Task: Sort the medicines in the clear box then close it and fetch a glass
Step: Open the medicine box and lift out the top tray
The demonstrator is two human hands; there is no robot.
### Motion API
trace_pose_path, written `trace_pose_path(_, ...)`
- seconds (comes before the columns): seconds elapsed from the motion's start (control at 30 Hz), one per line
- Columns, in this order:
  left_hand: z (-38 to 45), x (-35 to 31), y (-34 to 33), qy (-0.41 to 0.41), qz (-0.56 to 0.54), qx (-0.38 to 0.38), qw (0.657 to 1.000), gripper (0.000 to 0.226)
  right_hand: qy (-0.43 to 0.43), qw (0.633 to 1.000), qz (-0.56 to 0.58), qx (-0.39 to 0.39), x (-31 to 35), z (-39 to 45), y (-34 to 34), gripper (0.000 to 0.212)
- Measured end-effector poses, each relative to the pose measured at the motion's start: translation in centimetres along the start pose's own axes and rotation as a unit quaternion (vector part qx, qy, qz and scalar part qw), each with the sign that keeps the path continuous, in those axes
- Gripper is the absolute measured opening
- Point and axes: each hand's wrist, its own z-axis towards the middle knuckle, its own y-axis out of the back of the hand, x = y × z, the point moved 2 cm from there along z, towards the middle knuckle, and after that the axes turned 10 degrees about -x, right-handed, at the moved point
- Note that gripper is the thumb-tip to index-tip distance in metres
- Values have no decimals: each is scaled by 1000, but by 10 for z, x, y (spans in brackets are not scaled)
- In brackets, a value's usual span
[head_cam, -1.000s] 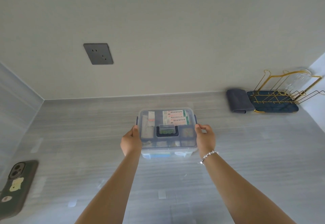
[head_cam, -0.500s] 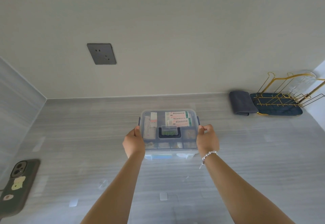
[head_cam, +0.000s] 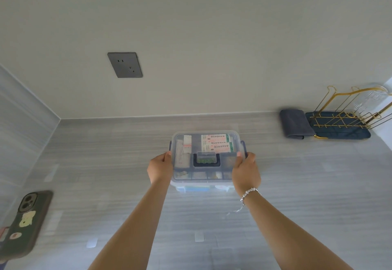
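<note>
My fingers are curled round both short ends of the clear box (head_cam: 205,157); left hand (head_cam: 159,168) clamps the left end with the thumb on the lid's edge, right hand (head_cam: 246,171) clamps the right end the same way, bracelet (head_cam: 248,194) at the wrist; both are closed on the box, nothing else in them. The box sits out in front of me in the middle of the grey counter (head_cam: 106,163), lid on; whether it rests on the counter or is just lifted I cannot tell.

To do this well, I judge I should keep the box level so the packets don't slide between compartments; press evenly on both ends, and check the dark side latches (head_cam: 244,145) are snapped down, since I can't tell from here whether they are.

Through the lid: two white cartons with red print and green ends (head_cam: 216,143) lie at the back right; pale packets (head_cam: 182,151) stand at the back left; small compartments along the front hold blurred bits; a dark handle (head_cam: 206,160) lies flat on the lid's centre.

Further out: a gold wire rack (head_cam: 347,114) on a dark tray at the far right carries a clear glass (head_cam: 370,100), well apart from the box, that's my fetch; a folded grey cloth (head_cam: 294,125) lies beside it; a phone (head_cam: 23,221) lies at the left edge.
</note>
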Motion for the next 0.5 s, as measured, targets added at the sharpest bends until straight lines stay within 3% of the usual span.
trace_pose_path(0.23, -6, -4, -3, -30, 16, -34, 999, 48, 30, 999, -16, 37, 1, 1, -5, 56)
trace_pose_path(0.5, -8, 2, -7, -11, -38, -73, 997, 40, 24, 999, -15, 46, -3, 4, -7, 58)
